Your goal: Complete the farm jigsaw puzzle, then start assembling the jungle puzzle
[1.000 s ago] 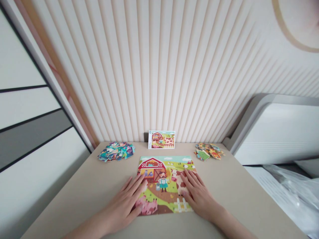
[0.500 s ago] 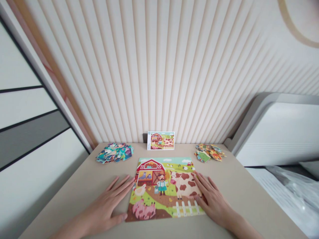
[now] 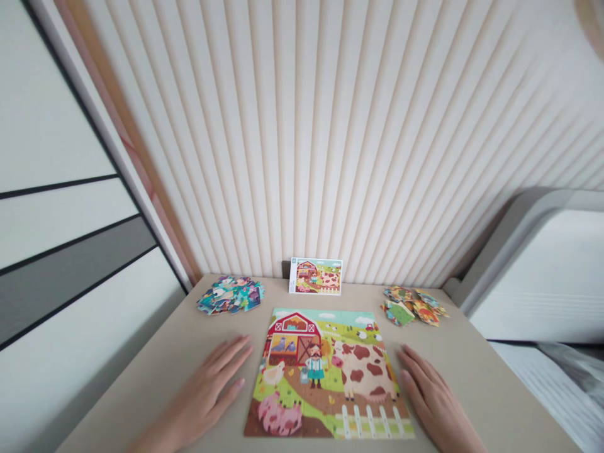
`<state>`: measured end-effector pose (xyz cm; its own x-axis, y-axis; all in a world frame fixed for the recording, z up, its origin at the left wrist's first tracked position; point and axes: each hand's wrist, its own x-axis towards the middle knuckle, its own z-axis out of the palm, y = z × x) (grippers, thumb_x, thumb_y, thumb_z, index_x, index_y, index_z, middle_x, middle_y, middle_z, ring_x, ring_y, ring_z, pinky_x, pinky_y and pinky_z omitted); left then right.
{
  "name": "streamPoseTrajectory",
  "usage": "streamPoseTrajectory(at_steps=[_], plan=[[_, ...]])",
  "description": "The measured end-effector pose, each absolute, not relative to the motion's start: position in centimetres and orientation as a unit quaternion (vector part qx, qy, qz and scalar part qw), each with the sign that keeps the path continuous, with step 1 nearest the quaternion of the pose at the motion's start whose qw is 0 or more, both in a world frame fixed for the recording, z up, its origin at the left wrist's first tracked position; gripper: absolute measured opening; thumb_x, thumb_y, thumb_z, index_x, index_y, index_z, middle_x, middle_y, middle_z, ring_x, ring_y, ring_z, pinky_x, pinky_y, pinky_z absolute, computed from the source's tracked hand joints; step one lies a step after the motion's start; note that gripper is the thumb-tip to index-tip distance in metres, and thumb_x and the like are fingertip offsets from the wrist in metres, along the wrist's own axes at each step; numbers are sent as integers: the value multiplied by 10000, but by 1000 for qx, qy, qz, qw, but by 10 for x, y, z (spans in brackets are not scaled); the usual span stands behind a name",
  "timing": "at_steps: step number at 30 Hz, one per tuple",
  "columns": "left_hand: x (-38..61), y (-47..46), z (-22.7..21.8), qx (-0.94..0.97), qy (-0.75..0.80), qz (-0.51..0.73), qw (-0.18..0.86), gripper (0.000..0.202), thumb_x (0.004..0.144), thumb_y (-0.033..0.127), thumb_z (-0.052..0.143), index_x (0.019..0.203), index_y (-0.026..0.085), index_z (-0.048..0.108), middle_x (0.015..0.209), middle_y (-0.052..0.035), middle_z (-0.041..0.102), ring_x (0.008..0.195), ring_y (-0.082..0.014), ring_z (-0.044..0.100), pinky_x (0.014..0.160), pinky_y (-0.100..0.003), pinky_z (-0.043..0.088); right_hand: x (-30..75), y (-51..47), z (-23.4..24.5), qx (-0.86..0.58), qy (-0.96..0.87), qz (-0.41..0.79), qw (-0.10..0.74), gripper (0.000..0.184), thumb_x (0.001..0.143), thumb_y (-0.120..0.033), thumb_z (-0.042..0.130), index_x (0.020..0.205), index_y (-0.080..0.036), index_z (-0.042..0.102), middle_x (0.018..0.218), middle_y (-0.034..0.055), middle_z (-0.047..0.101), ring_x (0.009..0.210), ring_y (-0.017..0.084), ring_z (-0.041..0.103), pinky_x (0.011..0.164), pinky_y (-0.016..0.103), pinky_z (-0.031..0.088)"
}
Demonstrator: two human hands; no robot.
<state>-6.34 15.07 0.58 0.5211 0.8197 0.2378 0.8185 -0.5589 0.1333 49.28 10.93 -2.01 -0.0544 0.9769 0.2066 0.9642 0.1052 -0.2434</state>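
A farm jigsaw puzzle (image 3: 325, 377), assembled, lies flat on the beige table (image 3: 472, 384), showing a red barn, a farmer, a pig and a spotted cow. My left hand (image 3: 210, 387) rests flat on the table, its fingertips just off the puzzle's left edge. On the other side, my right hand (image 3: 427, 393) lies flat with its fingers beside the right edge. Neither hand holds anything. Behind the puzzle, a picture card (image 3: 315, 275) stands against the wall. Loose puzzle pieces form a teal pile (image 3: 229, 295) at back left and an orange-green pile (image 3: 410, 306) at back right.
A ribbed cream wall (image 3: 302, 138) rises behind the table. A grey-and-white panelled surface (image 3: 61, 264) runs along the left side. A white rounded padded shape (image 3: 542, 277) stands at right, with a crumpled plastic sheet (image 3: 566, 390) below it.
Both hands have slid outward off the puzzle onto the table on either side, uncovering the whole picture. The view has also shifted slightly.
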Motion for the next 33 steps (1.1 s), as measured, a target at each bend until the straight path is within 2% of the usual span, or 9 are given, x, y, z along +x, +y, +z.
streamPoseTrajectory(at_steps=[2,5,11,16,18,21,23,25,33], plan=[[-73,156,-2,866,479,145,-18,565,1030,427,500,1581,394,378,1654,20,363,1475,-293,430,1207,-490,402,508,115,-28,-677,-716,18,172,551,1002,-561,434,1447,-276,591,1594,69,468,1419,308,503,1177,505,435],[-84,164,-8,851,496,172,-19,461,1025,414,504,1485,393,536,1605,21,450,1438,-279,479,1181,-461,445,517,122,-29,-672,-719,21,177,526,1004,-549,419,1396,-273,635,1547,82,525,1385,304,536,1158,506,445],[-93,173,-13,851,488,193,6,424,1024,446,508,1431,370,597,1531,5,545,1393,-259,532,1159,-429,467,508,123,-15,-678,-711,42,181,527,1007,-526,393,1392,-267,642,1526,97,543,1369,300,544,1148,516,431],[-105,184,-28,859,468,209,3,425,1010,459,546,1421,368,604,1530,-5,546,1383,-263,546,1142,-427,483,501,115,-3,-663,-718,76,195,506,1002,-565,425,1310,-277,705,1524,89,545,1403,307,503,1172,516,400],[-103,184,-28,863,460,208,-8,459,1000,458,574,1450,368,575,1538,-5,536,1398,-264,528,1156,-428,468,496,111,3,-642,-737,86,192,504,984,-589,478,1339,-301,691,1539,79,532,1436,319,462,1196,528,364],[-89,173,-18,882,433,185,-8,558,1012,433,567,1551,383,436,1588,7,476,1442,-261,477,1186,-429,434,488,108,10,-606,-769,98,180,540,958,-602,541,1421,-339,626,1568,61,501,1464,327,421,1220,535,327],[-76,164,-8,902,402,159,3,609,1026,414,545,1598,391,337,1623,15,423,1476,-264,432,1213,-448,396,485,108,12,-602,-771,102,178,537,956,-610,542,1417,-349,629,1566,56,503,1456,327,431,1213,528,343],[-63,156,1,919,370,136,17,613,1036,397,526,1606,407,301,1628,23,408,1483,-268,422,1214,-463,392,484,110,12,-610,-765,101,181,527,957,-620,532,1398,-354,646,1555,54,515,1443,326,449,1201,521,364],[-56,153,7,913,369,163,63,559,1026,407,550,1561,438,389,1585,44,471,1454,-247,466,1187,-437,441,484,111,11,-615,-759,104,187,518,974,-612,494,1394,-349,647,1535,60,534,1425,318,475,1193,515,378]])
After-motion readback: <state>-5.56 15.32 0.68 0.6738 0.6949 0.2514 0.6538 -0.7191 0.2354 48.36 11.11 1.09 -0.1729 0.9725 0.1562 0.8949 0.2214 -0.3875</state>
